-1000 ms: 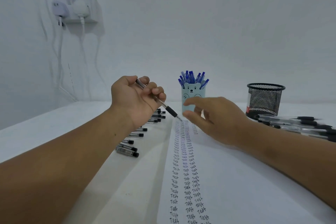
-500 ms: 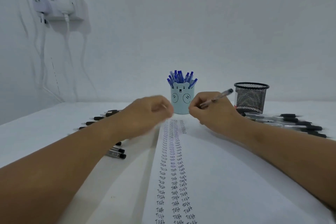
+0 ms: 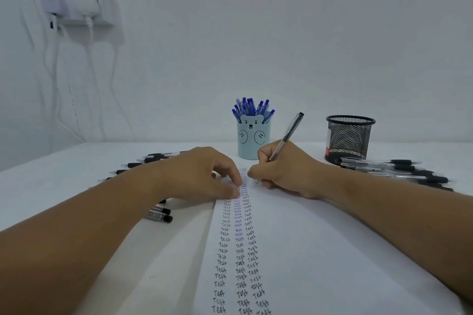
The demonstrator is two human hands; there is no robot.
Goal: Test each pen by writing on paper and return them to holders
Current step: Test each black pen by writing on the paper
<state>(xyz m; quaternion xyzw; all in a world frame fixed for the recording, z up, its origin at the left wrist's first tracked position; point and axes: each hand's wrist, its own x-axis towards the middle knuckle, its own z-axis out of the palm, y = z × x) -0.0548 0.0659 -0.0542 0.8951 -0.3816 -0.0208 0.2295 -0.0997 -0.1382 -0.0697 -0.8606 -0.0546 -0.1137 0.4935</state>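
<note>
My right hand (image 3: 286, 171) grips a clear black-capped pen (image 3: 288, 135) in a writing hold, its tip down on the white paper (image 3: 320, 250) at the far end of three columns of the word "Test". My left hand (image 3: 202, 174) lies flat on the paper's left edge with fingers spread, holding nothing. Behind my hands stands a light-blue bear holder (image 3: 253, 139) full of blue pens. A black mesh holder (image 3: 349, 138) stands to the right; I cannot see what is inside it.
Several black pens (image 3: 158, 213) lie in a row on the table left of the paper, partly under my left arm. More black pens (image 3: 399, 170) are piled at the right, in front of the mesh holder. A wall socket (image 3: 76, 5) with cables hangs at the upper left.
The pen passed from my left hand to my right. My right hand turned it into a writing hold and lowered its tip to the paper. My left hand came down flat on the sheet.
</note>
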